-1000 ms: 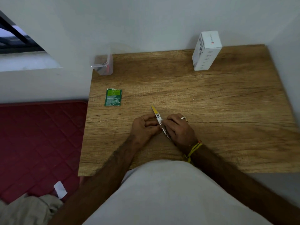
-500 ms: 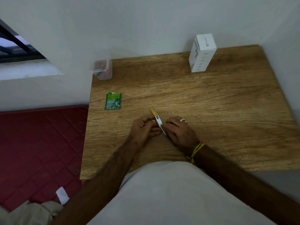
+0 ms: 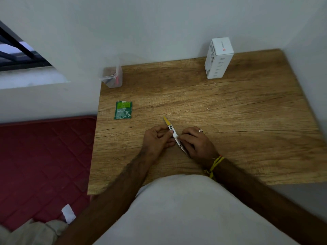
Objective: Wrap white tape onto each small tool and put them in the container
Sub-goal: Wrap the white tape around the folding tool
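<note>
A small slim tool (image 3: 170, 126) with a yellow tip points away from me over the wooden table (image 3: 230, 112). White tape covers its middle part. My left hand (image 3: 156, 140) pinches the tool from the left, just below the yellow tip. From the right, my right hand (image 3: 196, 144) grips the tool's lower part, and its fingers hide the near end. A clear plastic container (image 3: 113, 77) stands at the table's far left corner, with dark and red items inside it.
A green sachet (image 3: 123, 110) lies flat on the table's left side. A white carton (image 3: 218, 57) stands upright at the back right, close to the wall. Walls border the table at the back and right. A red mat (image 3: 44, 165) covers the floor to the left.
The view has shifted slightly, so everything sits a little lower and further left in frame. Both hands stay on the tool with only small finger movements.
</note>
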Demonstrator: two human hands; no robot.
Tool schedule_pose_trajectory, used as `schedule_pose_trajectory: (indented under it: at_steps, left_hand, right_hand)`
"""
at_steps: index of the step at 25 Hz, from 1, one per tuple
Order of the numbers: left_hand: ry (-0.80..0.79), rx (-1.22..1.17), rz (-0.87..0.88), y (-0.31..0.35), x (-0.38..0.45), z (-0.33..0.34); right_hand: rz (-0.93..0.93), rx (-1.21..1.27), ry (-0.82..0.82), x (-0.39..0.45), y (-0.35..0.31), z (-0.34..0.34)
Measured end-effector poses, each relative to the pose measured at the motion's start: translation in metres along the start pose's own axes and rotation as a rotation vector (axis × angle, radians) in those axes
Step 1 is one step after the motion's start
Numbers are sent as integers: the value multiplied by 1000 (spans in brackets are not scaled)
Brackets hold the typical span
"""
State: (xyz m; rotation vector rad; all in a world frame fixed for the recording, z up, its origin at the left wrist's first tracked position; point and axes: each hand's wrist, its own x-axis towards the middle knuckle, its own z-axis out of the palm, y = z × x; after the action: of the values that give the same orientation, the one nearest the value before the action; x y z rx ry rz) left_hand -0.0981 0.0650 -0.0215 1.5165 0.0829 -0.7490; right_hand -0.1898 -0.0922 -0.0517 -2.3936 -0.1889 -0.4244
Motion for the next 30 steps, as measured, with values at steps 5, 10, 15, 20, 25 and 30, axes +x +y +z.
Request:
schedule_pose_trajectory:
  at_steps: [5,10,15,20,25,30]
  left_hand:
    - [13,21,20,-2,2,1]
    - [23,41,46,-5,4,0]
    - [23,43,51,-5,3,2]
    - [47,43,46,-4,3,2]
    - [43,48,50,-4,2,2]
    - [70,88,55,-8,1,4]
  right_hand:
    - [-28,-5,-32,1,2,-5]
    - [-69,-50,-79,0,-2,-6]
    - [-37,-39,-91,1,-4,-10]
    - [-99,-47,-170,3,-3,-19]
    - [-148,-97,-228,4,-5,-23]
    - [7,0,-82,-5,-4,-25]
